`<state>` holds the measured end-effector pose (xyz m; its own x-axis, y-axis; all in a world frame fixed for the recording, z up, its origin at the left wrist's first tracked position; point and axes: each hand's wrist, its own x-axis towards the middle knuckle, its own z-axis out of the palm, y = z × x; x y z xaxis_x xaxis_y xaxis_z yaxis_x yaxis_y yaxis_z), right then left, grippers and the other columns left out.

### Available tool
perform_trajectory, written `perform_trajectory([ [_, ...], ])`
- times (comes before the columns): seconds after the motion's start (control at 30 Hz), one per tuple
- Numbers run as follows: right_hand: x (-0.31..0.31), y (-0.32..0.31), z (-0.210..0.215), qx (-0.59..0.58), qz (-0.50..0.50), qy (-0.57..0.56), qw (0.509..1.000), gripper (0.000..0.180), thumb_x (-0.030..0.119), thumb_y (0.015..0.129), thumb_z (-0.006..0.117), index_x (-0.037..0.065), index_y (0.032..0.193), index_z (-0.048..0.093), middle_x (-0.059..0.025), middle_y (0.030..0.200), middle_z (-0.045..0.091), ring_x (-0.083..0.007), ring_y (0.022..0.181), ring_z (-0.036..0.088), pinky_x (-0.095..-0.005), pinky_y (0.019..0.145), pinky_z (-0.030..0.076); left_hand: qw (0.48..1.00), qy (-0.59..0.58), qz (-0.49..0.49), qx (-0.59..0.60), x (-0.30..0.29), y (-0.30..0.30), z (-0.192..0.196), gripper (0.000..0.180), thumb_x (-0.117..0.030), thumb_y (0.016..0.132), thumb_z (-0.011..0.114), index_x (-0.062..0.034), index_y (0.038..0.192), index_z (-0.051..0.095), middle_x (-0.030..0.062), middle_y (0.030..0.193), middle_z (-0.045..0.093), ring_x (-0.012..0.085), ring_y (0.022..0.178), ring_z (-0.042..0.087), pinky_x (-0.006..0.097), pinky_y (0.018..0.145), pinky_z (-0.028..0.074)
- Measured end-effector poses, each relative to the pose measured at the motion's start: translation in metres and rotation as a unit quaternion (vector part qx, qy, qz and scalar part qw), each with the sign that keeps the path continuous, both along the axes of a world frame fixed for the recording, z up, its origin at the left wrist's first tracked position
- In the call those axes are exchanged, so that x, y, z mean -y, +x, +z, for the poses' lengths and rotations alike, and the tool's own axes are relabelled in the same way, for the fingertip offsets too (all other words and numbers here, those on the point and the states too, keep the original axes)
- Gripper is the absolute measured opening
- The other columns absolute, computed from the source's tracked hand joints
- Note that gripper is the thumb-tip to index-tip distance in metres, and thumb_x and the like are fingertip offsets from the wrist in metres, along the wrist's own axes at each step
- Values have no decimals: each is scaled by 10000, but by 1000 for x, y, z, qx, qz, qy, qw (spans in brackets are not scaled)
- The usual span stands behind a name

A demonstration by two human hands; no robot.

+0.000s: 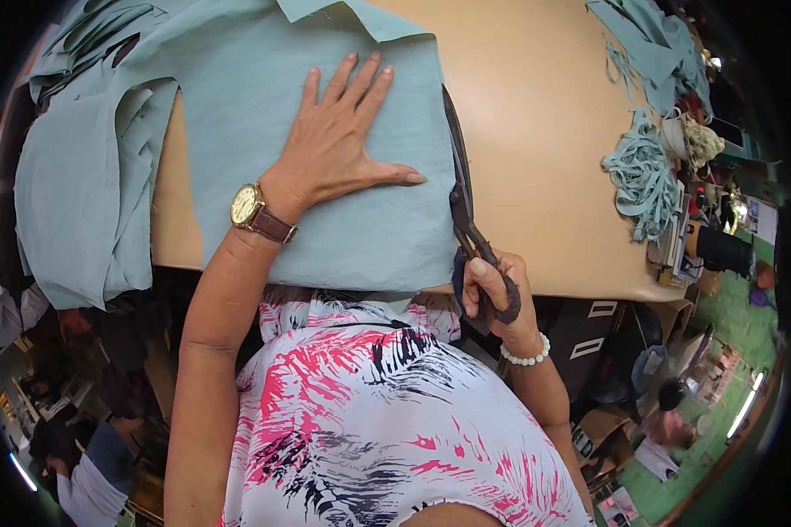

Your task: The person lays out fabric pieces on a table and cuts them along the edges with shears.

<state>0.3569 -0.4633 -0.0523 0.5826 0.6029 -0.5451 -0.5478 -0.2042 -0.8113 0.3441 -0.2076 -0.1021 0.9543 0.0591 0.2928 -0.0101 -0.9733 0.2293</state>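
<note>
A pale blue-green fabric piece (pixel 237 140) lies spread over the tan table, its near edge hanging at the table's front. My left hand (pixel 338 140) rests flat on it, fingers spread and thumb pointing right. Beside the cloth's right edge, my right hand (pixel 501 294) grips the handles of dark fabric shears (pixel 463 198). Their blades point away from me along that edge, the upper part lying close against the cloth. Whether any fabric sits between the blades, I cannot tell.
More blue-green cloth (pixel 84 189) is heaped at the left, draping over the table's edge. At the right lie a tangle of fabric strips (pixel 643 176) and larger scraps (pixel 654 48). The tan table (pixel 536 176) ends near my waist. Another person (pixel 97 465) is at the lower left.
</note>
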Motion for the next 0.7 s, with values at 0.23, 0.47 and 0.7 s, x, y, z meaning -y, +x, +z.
perform_trajectory([
  [0.23, -1, 2, -1, 8, 32, -58, 998, 268, 248, 833, 630, 15, 726, 553, 24, 506, 475, -36, 400, 434, -185, 385, 314, 1000, 22, 1, 19, -4, 1, 6, 989, -714, 609, 588, -11, 1284, 419, 167, 1332, 393, 330, 1243, 339, 519, 1003, 254],
  [0.47, -3, 8, 11, 25, 72, -74, 994, 235, 209, 836, 629, 8, 733, 562, 19, 493, 486, -30, 402, 442, -182, 384, 312, 989, -70, -7, -131, -53, 70, 37, 613, -501, 691, 673, -56, 1104, 588, 147, 1227, 491, 312, 1110, 455, 378, 930, 378],
  [0.7, -3, -1, 15, -56, 33, -51, 997, 218, 172, 811, 660, 12, 707, 555, -12, 498, 514, -57, 391, 466, -193, 381, 362, 999, -30, 20, 23, -64, 81, 0, 982, -725, 525, 649, -67, 1239, 503, 174, 1351, 379, 363, 1295, 263, 560, 1039, 175],
])
